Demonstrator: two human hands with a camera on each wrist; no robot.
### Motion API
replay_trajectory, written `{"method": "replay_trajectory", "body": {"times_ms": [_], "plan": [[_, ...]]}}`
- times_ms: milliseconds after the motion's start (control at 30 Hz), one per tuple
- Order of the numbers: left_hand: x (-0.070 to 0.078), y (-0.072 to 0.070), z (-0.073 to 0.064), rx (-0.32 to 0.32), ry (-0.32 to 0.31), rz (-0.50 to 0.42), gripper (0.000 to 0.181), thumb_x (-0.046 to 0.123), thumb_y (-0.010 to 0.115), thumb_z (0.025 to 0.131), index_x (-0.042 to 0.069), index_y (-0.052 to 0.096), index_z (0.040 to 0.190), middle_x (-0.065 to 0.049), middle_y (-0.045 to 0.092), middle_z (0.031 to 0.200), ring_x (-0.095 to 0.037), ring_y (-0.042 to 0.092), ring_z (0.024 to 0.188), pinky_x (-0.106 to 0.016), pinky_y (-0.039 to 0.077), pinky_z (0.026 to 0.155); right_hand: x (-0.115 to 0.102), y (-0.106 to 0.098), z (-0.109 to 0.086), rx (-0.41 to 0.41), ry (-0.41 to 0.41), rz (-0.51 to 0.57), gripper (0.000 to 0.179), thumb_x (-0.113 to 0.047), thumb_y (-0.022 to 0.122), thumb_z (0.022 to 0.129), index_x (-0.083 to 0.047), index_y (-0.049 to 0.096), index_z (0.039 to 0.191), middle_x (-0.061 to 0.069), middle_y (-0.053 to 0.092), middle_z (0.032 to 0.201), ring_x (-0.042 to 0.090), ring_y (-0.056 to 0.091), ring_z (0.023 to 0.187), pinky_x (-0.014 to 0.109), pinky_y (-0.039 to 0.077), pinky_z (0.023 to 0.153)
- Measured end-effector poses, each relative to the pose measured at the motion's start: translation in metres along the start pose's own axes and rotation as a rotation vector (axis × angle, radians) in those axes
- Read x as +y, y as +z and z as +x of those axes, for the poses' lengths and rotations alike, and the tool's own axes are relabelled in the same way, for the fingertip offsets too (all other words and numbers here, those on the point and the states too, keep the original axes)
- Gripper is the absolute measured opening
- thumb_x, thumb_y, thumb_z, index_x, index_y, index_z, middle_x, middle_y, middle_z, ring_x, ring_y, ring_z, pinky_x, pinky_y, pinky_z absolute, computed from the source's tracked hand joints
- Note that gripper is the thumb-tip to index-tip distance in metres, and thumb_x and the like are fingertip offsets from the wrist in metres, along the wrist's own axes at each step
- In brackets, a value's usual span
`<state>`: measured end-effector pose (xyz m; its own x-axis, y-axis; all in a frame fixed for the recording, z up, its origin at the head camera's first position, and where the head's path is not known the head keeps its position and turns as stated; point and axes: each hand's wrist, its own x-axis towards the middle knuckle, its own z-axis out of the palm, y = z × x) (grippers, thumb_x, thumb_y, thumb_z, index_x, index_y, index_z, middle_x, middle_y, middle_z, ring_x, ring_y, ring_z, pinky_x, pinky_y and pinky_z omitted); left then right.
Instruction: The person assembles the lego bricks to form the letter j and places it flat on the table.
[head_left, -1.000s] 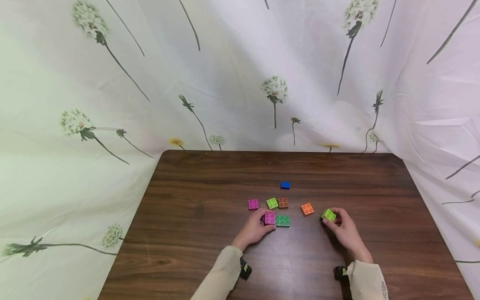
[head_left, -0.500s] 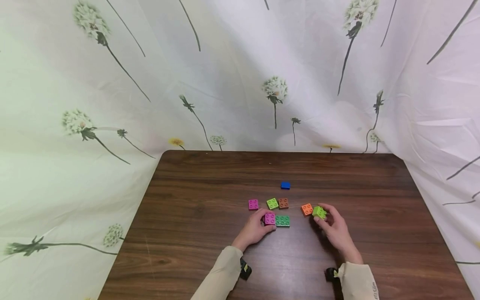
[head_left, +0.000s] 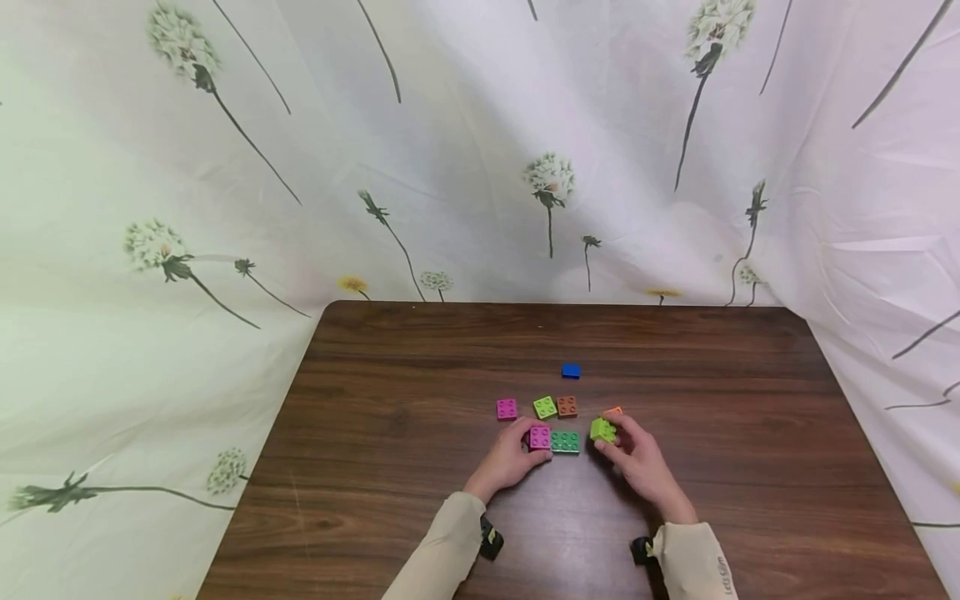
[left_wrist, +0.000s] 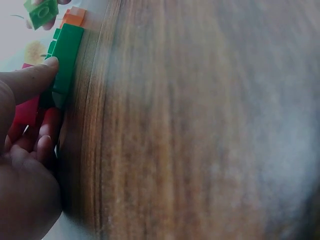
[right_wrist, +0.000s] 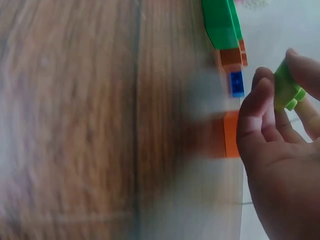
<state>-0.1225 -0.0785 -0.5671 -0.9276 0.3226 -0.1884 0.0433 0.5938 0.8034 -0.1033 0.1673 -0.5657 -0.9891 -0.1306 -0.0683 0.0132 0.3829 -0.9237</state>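
Observation:
In the head view my left hand (head_left: 507,461) grips a pink building block (head_left: 539,437) that sits on the left end of a longer green block (head_left: 566,442). The left wrist view has the thumb against the side of the green block (left_wrist: 67,57), low on the table. My right hand (head_left: 647,469) pinches a lime-green block (head_left: 602,430) between thumb and fingers, raised just right of the green block. It is tilted, its studs facing right. Behind the right fingers an orange block (head_left: 616,410) is mostly hidden; more of this orange block (right_wrist: 231,134) shows in the right wrist view.
Behind the hands lie a second pink block (head_left: 507,408), another lime-green block (head_left: 544,407) and a brown block (head_left: 567,406) close beside it. Farther back is a blue block (head_left: 571,371). A flower-print cloth (head_left: 465,167) hangs behind the dark wooden table (head_left: 390,367).
My right hand has moved left with the lime-green block, past the orange block and up close to the green one. The left hand has stayed in place on the pink block.

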Motion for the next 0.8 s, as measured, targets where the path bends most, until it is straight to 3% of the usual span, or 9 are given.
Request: {"method": "replay_trajectory", "body": {"times_ms": [200,567,800], "plan": [[-0.002,0.001,0.000,0.003,0.003,0.003,0.037,0.029,0.071,0.088,0.019,0.060,0.122,0.002,0.061,0.120,-0.019,0.055,0.118,-0.044,0.043,0.102,-0.004,0.011,0.003,-0.063,0.047,-0.055,0.042,-0.013,0.069,0.089,-0.010,0.057,0.128,0.010,0.062,0.106,0.015,0.056,0.082,0.025,0.049,0.064],[-0.002,0.001,0.000,0.005,0.025,-0.006,0.037,0.027,0.072,0.087,0.019,0.060,0.121,0.002,0.061,0.119,-0.019,0.056,0.117,-0.044,0.043,0.101,-0.006,0.019,0.010,-0.073,-0.042,-0.183,0.040,-0.010,0.071,0.087,-0.009,0.059,0.126,0.007,0.063,0.117,0.017,0.058,0.098,0.035,0.048,0.085],[-0.003,0.001,0.000,0.002,0.020,-0.006,0.037,0.026,0.072,0.087,0.019,0.060,0.121,0.002,0.061,0.119,-0.018,0.056,0.117,-0.043,0.043,0.101,-0.009,0.020,0.012,-0.096,-0.074,-0.214,0.041,-0.013,0.070,0.088,-0.010,0.059,0.127,0.007,0.062,0.122,0.018,0.057,0.105,0.038,0.047,0.088]]}}
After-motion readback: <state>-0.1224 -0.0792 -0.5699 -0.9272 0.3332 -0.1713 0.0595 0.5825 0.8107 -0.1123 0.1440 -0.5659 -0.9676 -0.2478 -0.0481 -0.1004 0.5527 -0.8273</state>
